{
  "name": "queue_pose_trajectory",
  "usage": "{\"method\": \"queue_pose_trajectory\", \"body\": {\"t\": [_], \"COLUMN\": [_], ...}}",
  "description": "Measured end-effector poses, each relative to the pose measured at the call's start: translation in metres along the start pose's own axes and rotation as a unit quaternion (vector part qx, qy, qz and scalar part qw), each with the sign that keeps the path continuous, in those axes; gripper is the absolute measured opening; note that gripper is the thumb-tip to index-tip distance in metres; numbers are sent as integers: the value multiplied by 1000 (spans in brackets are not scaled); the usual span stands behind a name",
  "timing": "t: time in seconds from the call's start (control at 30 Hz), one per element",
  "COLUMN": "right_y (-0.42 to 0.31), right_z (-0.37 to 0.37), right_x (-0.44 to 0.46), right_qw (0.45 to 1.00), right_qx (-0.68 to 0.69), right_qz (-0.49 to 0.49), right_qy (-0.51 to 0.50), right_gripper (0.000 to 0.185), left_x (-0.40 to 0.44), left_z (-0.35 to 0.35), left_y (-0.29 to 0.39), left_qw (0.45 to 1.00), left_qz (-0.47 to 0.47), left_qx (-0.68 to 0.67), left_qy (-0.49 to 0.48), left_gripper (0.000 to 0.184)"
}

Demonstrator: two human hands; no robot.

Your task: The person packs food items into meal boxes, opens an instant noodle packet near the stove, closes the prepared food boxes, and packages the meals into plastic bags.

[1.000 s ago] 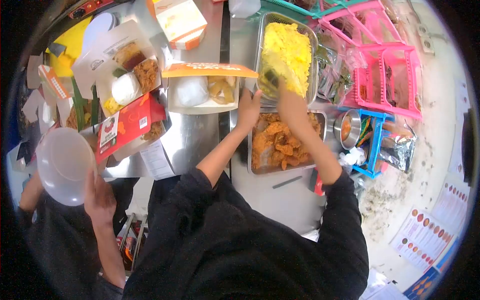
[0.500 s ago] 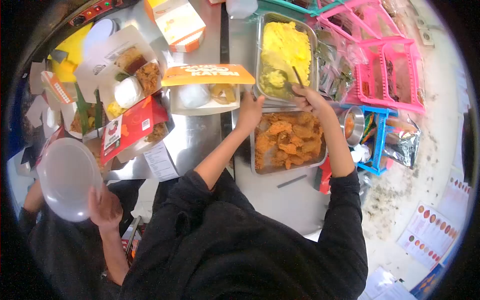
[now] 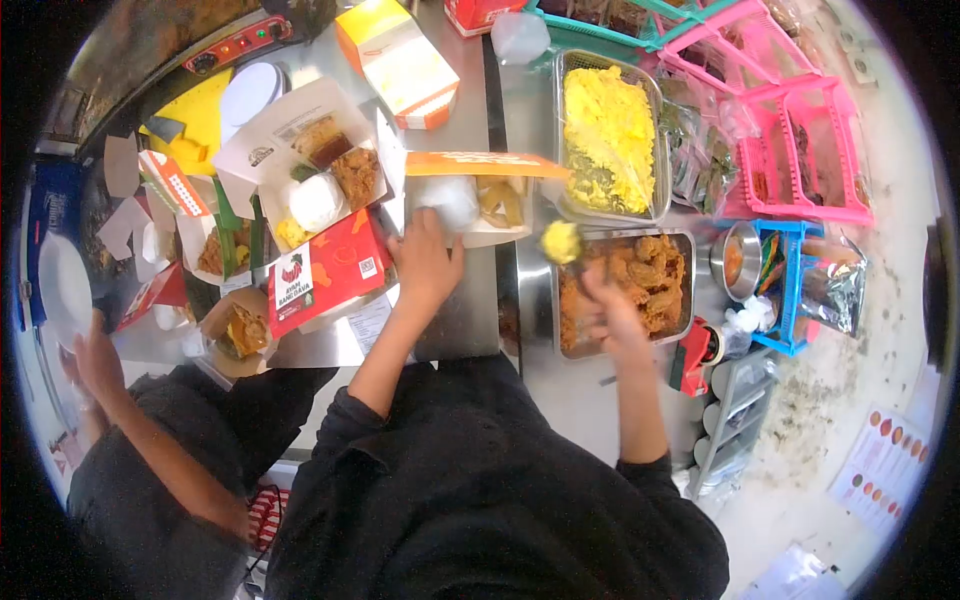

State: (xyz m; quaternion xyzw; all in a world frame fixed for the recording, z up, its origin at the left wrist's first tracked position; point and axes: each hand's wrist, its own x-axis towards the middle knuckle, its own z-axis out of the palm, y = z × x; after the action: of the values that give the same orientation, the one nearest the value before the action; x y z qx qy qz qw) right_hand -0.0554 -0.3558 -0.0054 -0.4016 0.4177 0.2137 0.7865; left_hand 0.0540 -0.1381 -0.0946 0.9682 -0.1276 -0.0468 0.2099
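My right hand (image 3: 612, 318), slightly blurred, grips a dark-handled spoon heaped with scrambled egg (image 3: 562, 242). The spoon is over the left edge of the metal tray (image 3: 692, 262) of fried chicken (image 3: 640, 275). My left hand (image 3: 428, 262) holds the front left part of an open takeaway box (image 3: 490, 239) with an orange lid (image 3: 485, 163). Inside the box lie a white rice mound (image 3: 447, 203) and brownish food pieces (image 3: 500, 203). Behind the chicken stands a clear tub (image 3: 660, 190) of yellow scrambled egg (image 3: 608, 135).
Filled boxes, one with a red lid (image 3: 330, 270), crowd the steel counter's left side. A co-worker's hand (image 3: 98, 360) is at far left by a pale round lid or bowl (image 3: 65, 290). Pink baskets (image 3: 800, 150), a metal bowl (image 3: 738, 262) and a red tape dispenser (image 3: 690, 360) are right.
My right hand has lifted the spoon out of the egg tub, bringing egg toward the box. My left hand has moved from the box's right end to its left front. The view has shifted.
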Motion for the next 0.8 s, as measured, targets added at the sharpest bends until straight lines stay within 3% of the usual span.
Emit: {"method": "queue_pose_trajectory", "body": {"t": [0.07,0.13,0.17,0.2,0.27,0.33,0.4,0.47,0.53,0.6,0.63,0.73,0.8], "right_y": [22,35,45,55,56,66,76,80,84,89,88,76,32], "right_z": [28,47,59,72,108,120,124,128,127,117,110,70,59], "right_x": [17,45,69,87,75,75,79,76,75,73,70,44,22], "right_qw": [999,993,959,885,755,718,666,656,636,599,578,572,607], "right_qx": [13,-71,-199,-318,-489,-517,-578,-595,-595,-590,-585,-540,-502], "right_qz": [-7,-64,-203,-334,-387,-413,-409,-399,-425,-480,-508,-549,-515], "right_qy": [-31,-69,-5,61,205,215,235,237,247,251,257,283,338], "right_gripper": [38,39,40,41,43,56,63,66,66,65,64,62,59], "left_x": [-6,-8,-7,-13,-40,-66,-71,-67,-58,-48,-41,-24,-10], "left_z": [-7,2,4,-3,-23,-22,-15,-5,23,25,33,41,65], "left_y": [2,-8,-11,-10,-7,-16,-24,-31,-50,-42,-41,-32,-38], "left_qw": [999,996,993,987,967,934,860,738,762,651,617,604,594], "left_qz": [8,57,82,77,67,-21,-114,-207,-100,-234,-257,-247,-300], "left_qx": [-26,-59,-75,-132,-242,-356,-487,-626,-622,-701,-724,-730,-721], "left_qy": [-22,25,50,50,47,-35,-98,-141,-150,-173,-171,-201,-195], "left_gripper": [43,40,39,38,36,39,43,50,62,64,62,57,51]}}
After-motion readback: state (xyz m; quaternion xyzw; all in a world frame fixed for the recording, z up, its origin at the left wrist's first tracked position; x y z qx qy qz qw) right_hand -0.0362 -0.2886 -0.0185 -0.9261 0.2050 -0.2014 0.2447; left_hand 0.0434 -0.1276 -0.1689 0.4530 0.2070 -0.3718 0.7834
